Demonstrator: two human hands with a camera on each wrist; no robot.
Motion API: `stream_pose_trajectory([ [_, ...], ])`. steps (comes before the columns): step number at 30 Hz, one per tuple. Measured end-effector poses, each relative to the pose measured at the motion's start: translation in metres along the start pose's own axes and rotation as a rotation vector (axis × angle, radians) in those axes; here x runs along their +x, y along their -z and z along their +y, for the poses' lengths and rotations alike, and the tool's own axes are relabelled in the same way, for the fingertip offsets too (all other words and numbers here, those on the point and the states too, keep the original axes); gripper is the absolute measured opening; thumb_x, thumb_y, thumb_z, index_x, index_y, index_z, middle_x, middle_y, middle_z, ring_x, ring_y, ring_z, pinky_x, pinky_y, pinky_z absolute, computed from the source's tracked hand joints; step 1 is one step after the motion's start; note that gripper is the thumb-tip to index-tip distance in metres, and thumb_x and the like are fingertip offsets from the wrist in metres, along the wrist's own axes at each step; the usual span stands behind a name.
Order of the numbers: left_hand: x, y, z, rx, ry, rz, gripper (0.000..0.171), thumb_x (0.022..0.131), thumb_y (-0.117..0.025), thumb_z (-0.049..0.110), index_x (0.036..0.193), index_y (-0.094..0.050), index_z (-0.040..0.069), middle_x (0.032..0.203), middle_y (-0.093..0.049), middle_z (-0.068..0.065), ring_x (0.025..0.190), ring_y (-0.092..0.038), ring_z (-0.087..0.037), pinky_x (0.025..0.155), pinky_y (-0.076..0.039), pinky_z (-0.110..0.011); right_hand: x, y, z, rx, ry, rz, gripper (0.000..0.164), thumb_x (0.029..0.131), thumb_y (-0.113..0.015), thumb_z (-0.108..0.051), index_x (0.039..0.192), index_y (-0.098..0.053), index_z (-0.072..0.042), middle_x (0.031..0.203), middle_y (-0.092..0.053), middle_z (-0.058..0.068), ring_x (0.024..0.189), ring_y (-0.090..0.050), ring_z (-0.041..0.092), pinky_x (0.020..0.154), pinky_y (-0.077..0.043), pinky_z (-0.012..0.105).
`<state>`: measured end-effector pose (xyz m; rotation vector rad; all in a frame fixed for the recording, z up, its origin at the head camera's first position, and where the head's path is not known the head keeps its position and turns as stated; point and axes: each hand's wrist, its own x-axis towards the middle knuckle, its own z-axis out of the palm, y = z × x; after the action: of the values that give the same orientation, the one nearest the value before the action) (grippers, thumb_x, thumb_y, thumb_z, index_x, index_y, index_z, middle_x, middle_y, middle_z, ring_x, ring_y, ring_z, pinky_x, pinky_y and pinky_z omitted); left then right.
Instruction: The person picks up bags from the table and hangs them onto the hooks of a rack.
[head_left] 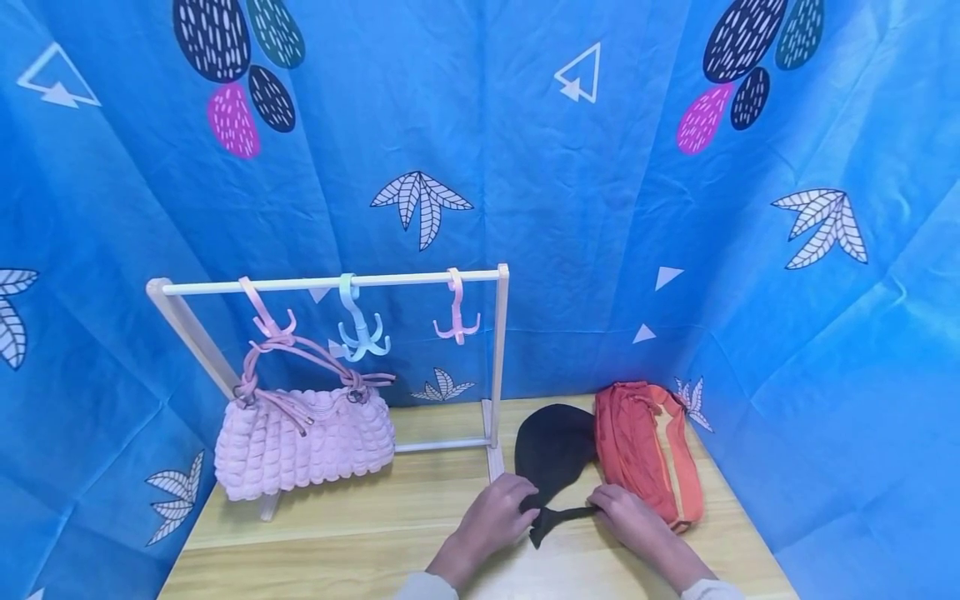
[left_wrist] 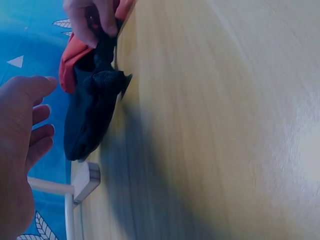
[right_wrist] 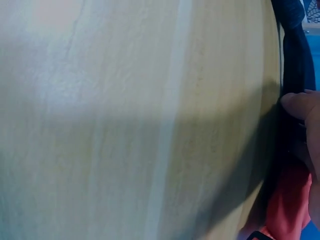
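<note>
A black cloth bag, knotted at its near end, lies on the table. My right hand pinches the narrow black strap running right from the knot. In the right wrist view, the thumb presses on this strap. Beside the knot, my left hand is held with its fingers loosely bent and a gap between thumb and fingers. The left wrist view shows this hand apart from the cloth, holding nothing. A red and orange bag lies right against the black one.
Left of the hands stands a wooden rack with hooks on its top bar. From the left pink hook hangs a puffy pink handbag. A blue hook and another pink hook hang bare. Blue patterned cloth surrounds the table.
</note>
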<state>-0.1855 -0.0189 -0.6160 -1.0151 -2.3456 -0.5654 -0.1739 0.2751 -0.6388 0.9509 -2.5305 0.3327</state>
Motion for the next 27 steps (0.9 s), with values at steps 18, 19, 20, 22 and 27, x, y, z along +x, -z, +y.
stream_pose_trajectory([
  [18, -0.006, -0.022, 0.015, 0.045, -0.038, -0.079, 0.035, 0.080, -0.087, 0.036, 0.107, -0.076, 0.016, 0.106, -0.077, 0.005, 0.100, -0.070, -0.009, 0.091, -0.057, -0.019, -0.002, -0.013, -0.003, -0.058, 0.051, 0.143, 0.024, 0.064, -0.092, -0.009, 0.082, -0.079, -0.019, 0.078, -0.064, -0.010, 0.074, -0.059, 0.005, 0.065, -0.052, 0.015],
  [19, -0.006, -0.023, 0.016, 0.045, -0.040, -0.079, 0.035, 0.080, -0.087, 0.036, 0.107, -0.076, 0.016, 0.106, -0.077, 0.005, 0.100, -0.070, -0.009, 0.092, -0.057, -0.019, -0.001, -0.014, -0.004, -0.066, 0.053, 0.149, 0.024, 0.063, -0.092, -0.009, 0.081, -0.078, -0.019, 0.077, -0.063, -0.011, 0.073, -0.058, 0.005, 0.064, -0.051, 0.015],
  [20, -0.006, -0.023, 0.016, 0.044, -0.042, -0.077, 0.035, 0.079, -0.088, 0.035, 0.106, -0.076, 0.016, 0.105, -0.077, 0.005, 0.100, -0.070, -0.009, 0.093, -0.057, -0.019, 0.000, -0.014, -0.005, -0.073, 0.053, 0.155, 0.024, 0.063, -0.092, -0.010, 0.079, -0.077, -0.020, 0.075, -0.062, -0.011, 0.072, -0.057, 0.005, 0.063, -0.050, 0.015],
  [22, -0.007, -0.024, 0.017, 0.044, -0.041, -0.073, 0.036, 0.079, -0.088, 0.034, 0.106, -0.077, 0.015, 0.105, -0.077, 0.005, 0.100, -0.070, -0.009, 0.093, -0.056, -0.019, 0.001, -0.015, -0.008, -0.077, 0.036, 0.163, 0.025, 0.062, -0.093, -0.010, 0.077, -0.076, -0.019, 0.073, -0.059, -0.011, 0.069, -0.055, 0.005, 0.060, -0.047, 0.014],
  [27, -0.009, -0.027, 0.019, 0.046, -0.027, -0.065, 0.037, 0.078, -0.089, 0.034, 0.107, -0.077, 0.015, 0.105, -0.076, 0.004, 0.100, -0.069, -0.009, 0.092, -0.056, -0.019, 0.001, -0.014, -0.014, -0.060, -0.059, 0.169, 0.025, 0.063, -0.093, -0.007, 0.073, -0.073, -0.019, 0.069, -0.053, -0.013, 0.065, -0.052, 0.003, 0.055, -0.043, 0.013],
])
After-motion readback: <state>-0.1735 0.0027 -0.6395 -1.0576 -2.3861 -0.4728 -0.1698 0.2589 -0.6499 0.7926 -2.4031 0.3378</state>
